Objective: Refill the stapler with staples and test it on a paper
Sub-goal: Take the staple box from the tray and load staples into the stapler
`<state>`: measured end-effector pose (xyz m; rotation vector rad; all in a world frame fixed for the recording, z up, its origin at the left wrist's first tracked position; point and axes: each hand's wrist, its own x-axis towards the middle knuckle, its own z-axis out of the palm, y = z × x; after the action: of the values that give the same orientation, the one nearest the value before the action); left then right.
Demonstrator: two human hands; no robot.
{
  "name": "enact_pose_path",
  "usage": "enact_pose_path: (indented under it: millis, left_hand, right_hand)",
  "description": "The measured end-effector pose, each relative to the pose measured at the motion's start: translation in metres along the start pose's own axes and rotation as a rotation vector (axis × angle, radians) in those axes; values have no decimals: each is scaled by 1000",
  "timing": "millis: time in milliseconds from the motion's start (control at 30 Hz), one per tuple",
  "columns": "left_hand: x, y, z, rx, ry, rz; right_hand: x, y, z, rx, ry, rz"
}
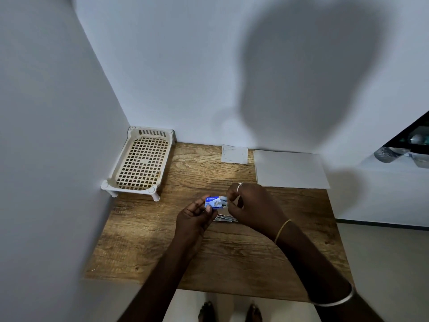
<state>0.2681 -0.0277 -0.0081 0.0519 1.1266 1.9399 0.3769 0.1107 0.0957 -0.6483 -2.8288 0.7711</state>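
Note:
A small blue and white staple box [214, 201] is held above the middle of the wooden table [162, 240]. My left hand [193, 217] grips its left end between thumb and fingers. My right hand [250, 206] pinches the box's right end with its fingertips. Under both hands a metallic stapler [226, 218] lies on the table, mostly hidden. A large white sheet of paper [290, 169] lies flat at the back right of the table. A smaller square paper [234, 154] lies beside it against the wall.
A cream plastic lattice tray on short legs [141, 162] stands in the back left corner. White walls close the table's left and far sides. Beyond the right edge is a white ledge with clear bottles [390, 154]. My feet show below the front edge.

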Motion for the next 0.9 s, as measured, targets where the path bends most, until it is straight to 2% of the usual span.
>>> enact_pose_path:
  millis: [567, 700, 800, 900]
  left_hand:
    - [0, 1, 2, -9, 0, -5]
    - [-1, 1, 1, -24, 0, -5]
    - [-2, 0, 2, -25, 8, 2]
    - [-2, -1, 4, -30, 20, 11]
  right_hand:
    - [2, -7, 7, -131, 30, -59]
    - [-2, -10, 15, -178, 163, -77]
    - [-5, -15, 21, -135, 266, -25]
    - [-6, -14, 25, -122, 293, 42]
